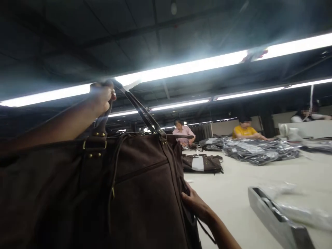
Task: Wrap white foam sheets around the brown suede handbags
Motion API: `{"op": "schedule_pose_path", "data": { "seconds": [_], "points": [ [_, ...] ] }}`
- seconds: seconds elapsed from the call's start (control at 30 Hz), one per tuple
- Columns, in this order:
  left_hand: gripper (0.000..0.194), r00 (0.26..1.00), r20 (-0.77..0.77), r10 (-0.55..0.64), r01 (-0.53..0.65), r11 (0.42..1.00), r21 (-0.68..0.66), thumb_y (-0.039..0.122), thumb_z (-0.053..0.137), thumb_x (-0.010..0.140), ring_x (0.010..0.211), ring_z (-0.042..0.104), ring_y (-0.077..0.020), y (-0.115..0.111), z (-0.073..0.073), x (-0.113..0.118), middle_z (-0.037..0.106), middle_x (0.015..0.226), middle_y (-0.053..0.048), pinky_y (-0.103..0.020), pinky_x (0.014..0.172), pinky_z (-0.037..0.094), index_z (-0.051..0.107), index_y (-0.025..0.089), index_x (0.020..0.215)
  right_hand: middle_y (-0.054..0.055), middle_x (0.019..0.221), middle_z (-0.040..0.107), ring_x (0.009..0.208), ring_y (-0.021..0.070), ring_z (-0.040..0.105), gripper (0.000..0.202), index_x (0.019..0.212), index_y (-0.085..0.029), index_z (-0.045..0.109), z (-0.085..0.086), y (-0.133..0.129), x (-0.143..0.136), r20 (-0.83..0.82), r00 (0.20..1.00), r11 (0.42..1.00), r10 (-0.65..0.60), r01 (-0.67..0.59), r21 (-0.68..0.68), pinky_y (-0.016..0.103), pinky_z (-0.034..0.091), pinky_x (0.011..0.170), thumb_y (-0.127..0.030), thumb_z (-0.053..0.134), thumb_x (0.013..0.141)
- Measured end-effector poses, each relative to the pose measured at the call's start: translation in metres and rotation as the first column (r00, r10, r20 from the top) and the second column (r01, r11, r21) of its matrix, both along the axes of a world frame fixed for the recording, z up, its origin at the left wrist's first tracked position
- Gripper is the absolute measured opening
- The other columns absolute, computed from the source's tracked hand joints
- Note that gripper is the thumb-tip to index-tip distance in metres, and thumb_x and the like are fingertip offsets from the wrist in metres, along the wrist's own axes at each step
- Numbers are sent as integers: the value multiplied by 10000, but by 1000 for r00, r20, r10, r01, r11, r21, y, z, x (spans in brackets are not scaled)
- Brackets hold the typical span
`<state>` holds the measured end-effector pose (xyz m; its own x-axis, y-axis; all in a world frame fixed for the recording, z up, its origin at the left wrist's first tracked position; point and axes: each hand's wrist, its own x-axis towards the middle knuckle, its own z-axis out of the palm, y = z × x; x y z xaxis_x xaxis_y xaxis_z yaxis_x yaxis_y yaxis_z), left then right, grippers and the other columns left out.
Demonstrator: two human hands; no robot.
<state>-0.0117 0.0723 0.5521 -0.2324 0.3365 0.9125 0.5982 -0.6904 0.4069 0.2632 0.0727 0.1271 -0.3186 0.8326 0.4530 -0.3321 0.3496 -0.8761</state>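
Note:
A large dark brown leather bag (147,186) fills the lower left, close to the camera, with brass-coloured fittings and a zip across its front. My left hand (101,97) is raised, its fingers closed around the bag's handles (141,107), which stretch upward from the top edge. At the right side of the bag, my right hand (194,204) grips the edge, thumb on the near face; its other fingers are partly hidden. A thin cord dangles below the right wrist.
A white table (233,180) extends to the right. On it lie another brown bag (204,163) with a pale band, clear plastic-wrapped dark goods (259,150), a grey tape dispenser (277,214) and crumpled clear plastic (306,212). Several people work behind it. Tube lights (186,67) hang overhead.

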Motion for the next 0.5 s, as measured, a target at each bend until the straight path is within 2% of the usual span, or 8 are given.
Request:
{"op": "schedule_pose_path", "data": {
  "seconds": [0.03, 0.1, 0.2, 0.3, 0.4, 0.5],
  "points": [
    [358, 999, 24, -38, 39, 999, -20, 274, 423, 966, 788, 573, -86, 3, -8, 7, 594, 1009, -95, -237, 666, 447, 489, -9, 1175, 158, 1285, 592, 1178, 294, 562, 891, 1382, -142, 441, -3, -17, 7, -33, 997, 996, 63, -65, -63, 429, 401, 1038, -548, 758, 654],
    [333, 993, 58, -100, 104, 992, -68, 346, 476, 951, 750, 576, -100, 14, -25, 23, 601, 984, -63, -262, 645, 489, 532, 79, 1142, 156, 1099, 686, 1035, 310, 641, 770, 1271, -94, 542, -13, -51, 22, -100, 993, 970, 59, -80, -228, 450, 462, 956, -507, 768, 662],
    [327, 984, 78, -162, 174, 967, -187, 408, 522, 924, 775, 599, -133, 37, -53, 49, 613, 979, -48, -311, 675, 529, 569, 131, 1091, 140, 1012, 711, 997, 310, 659, 670, 1195, -76, 604, -27, -100, 50, -126, 985, 926, -121, 66, -373, 439, 482, 930, -534, 716, 719],
    [319, 975, 52, -214, 219, 915, -339, 396, 540, 916, 825, 613, -148, 64, -88, 82, 621, 1024, -58, -334, 717, 543, 573, 143, 1108, 142, 1006, 715, 1029, 319, 648, 680, 1128, -65, 662, -37, -138, 85, -42, 956, 882, -291, 252, -398, 414, 475, 953, -591, 711, 699],
    [325, 962, -29, -271, 224, 848, -481, 395, 544, 915, 850, 620, -158, 91, -128, 122, 623, 1043, -61, -346, 736, 547, 573, 144, 1119, 132, 958, 726, 1029, 329, 645, 704, 1063, -69, 703, -52, -154, 115, 31, 892, 798, -450, 417, -434, 392, 491, 934, -645, 711, 658],
    [312, 928, -161, -335, 177, 778, -602, 392, 554, 910, 852, 625, -160, 114, -171, 161, 631, 1030, -56, -348, 741, 549, 587, 143, 1094, 126, 896, 732, 987, 335, 656, 681, 996, -79, 719, -79, -144, 133, 58, 808, 702, -587, 543, -460, 397, 522, 877, -660, 704, 642]
  ]
}}
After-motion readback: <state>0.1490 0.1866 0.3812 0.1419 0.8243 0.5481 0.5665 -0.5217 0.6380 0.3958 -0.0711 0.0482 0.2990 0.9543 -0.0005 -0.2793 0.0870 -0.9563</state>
